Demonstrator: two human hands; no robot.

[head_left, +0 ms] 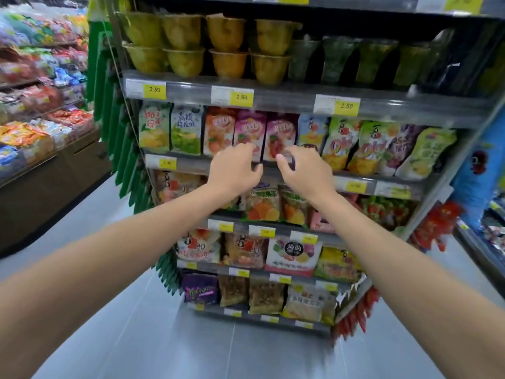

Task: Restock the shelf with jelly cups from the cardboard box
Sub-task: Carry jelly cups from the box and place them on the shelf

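Jelly cups (226, 34) stand upright on the shelf (284, 101) — wide rims up.

Jelly cups (207, 47) stand stacked on the shelf (287, 101) above the pouches (273, 135).

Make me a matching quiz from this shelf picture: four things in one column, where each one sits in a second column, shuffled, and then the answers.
Things
1. yellow cups
2. green cups
3. purple bag
4. left hand

Places
A. bottom shelf, far left
B. at the edge of the second shelf, just below the cups
C. cup shelf, right half
D. cup shelf, left half, stacked two high

Pairs: 1-D, 2-C, 3-A, 4-B
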